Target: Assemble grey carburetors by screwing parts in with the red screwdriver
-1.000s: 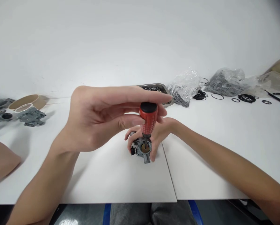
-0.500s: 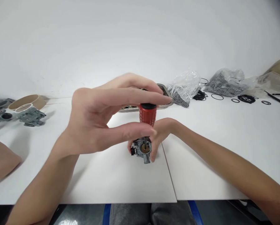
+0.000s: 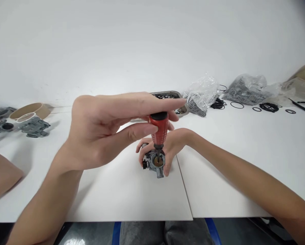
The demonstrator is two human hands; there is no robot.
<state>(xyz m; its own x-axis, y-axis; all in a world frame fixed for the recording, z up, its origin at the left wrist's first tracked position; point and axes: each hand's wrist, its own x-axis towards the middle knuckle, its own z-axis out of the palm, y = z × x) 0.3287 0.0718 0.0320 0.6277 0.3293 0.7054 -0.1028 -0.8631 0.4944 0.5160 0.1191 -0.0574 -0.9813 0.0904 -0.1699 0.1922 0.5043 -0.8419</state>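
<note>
Carburettor (image 3: 154,163) is the landmark: a small grey metal body standing on the white tabletop (image 3: 121,194), near its front edge and just left of a seam between two panels. Far to its left, at the tabletop's left edge, lie other grey carburettor bodies (image 3: 31,125) beside a tan tape roll (image 3: 31,109), with part of another person's arm (image 3: 1,173) in front of them. Nearer on its left, the left hand (image 3: 103,131) reaches in above it; its grip is closed, thumb and fingers pinching the red handle of a screwdriver (image 3: 158,131). That tool stands nearly upright, its shaft going down into the carburettor's round opening. Around the carburettor from behind and the right, the right hand (image 3: 171,146) has its grip wrapped on the body, fingers showing on both sides. Behind the carburettor sits a metal tray (image 3: 179,97), partly hidden by the left fingers. Farther right lie a clear bag of small dark parts (image 3: 200,95), a second bag (image 3: 245,88) and loose black O-rings (image 3: 268,107).
</note>
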